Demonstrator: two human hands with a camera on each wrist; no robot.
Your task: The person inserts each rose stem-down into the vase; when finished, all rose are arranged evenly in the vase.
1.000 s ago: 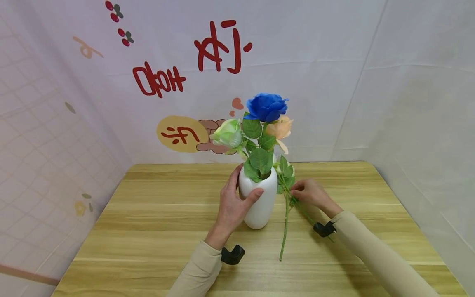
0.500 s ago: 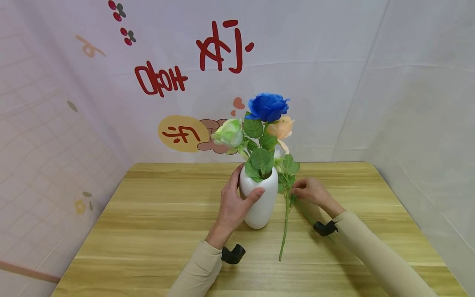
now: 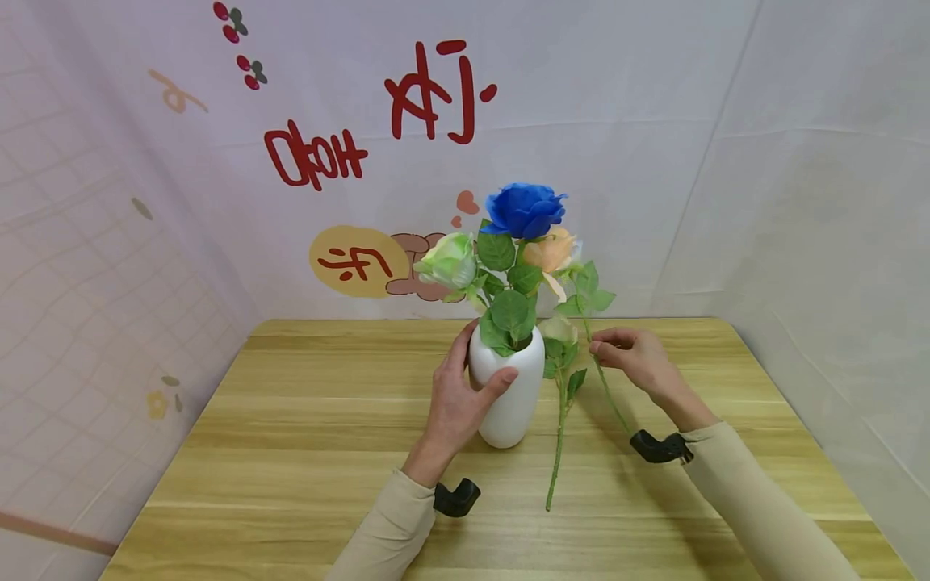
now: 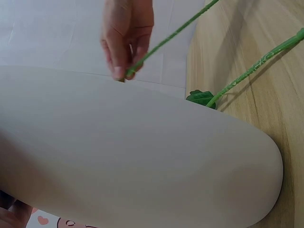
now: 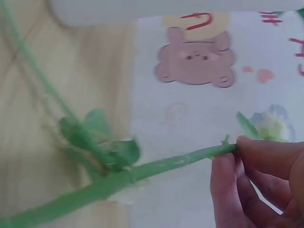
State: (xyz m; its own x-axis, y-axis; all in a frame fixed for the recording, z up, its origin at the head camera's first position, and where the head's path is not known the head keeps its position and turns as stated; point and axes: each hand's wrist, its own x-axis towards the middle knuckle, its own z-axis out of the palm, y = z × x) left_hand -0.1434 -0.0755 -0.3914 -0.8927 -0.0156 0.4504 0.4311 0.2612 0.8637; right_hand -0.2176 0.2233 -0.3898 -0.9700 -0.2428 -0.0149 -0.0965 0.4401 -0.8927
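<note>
My left hand (image 3: 456,399) grips a white vase (image 3: 508,407), thumb on the front and fingers round its left side. In the vase stand a blue rose (image 3: 525,211), a peach rose (image 3: 550,252) and a pale green rose (image 3: 446,262). Right of the vase, my right hand (image 3: 639,361) pinches the green stem of another rose (image 3: 609,389) between thumb and fingers. Its pale bloom (image 5: 273,124) shows in the right wrist view; in the head view the peach rose mostly hides it. A cream rose (image 3: 559,444) lies on the table between vase and right hand.
The wooden table (image 3: 291,452) ends at a white printed cloth (image 3: 625,202) behind, with more cloth at both sides. A black wrist mount (image 3: 456,498) sits on the left wrist, another black mount (image 3: 659,446) on the right.
My right hand has moved up and to the right with the pinched rose, separating it from the cream rose on the table. The left hand and vase have stayed in place.
</note>
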